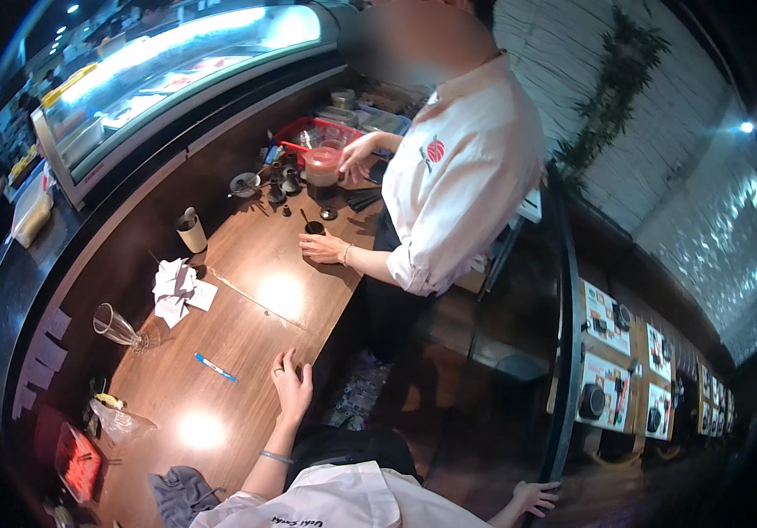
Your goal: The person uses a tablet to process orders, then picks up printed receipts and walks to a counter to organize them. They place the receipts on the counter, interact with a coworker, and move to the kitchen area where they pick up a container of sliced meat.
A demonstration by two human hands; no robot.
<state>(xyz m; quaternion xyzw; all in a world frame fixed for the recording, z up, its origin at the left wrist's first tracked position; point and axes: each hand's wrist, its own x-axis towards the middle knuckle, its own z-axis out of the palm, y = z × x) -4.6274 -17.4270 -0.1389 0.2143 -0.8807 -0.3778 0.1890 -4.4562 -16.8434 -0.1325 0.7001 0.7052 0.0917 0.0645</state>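
Observation:
My left hand rests at the front edge of the wooden counter, fingers slightly apart and holding nothing. A ring and a grey wristband show on that arm. Nearest to it lies a blue and white pen. Beyond the pen a clear footed glass leans over, and crumpled white paper sits beside it. Far to the right, my right hand touches the dark rail with its fingers spread. Close to my left forearm is a grey cloth.
A co-worker at the counter holds a small black cup; their other hand is by a red-lidded container. Dark sauce bottles, a red basket and a utensil cup stand near the wall. A glass display case rises behind.

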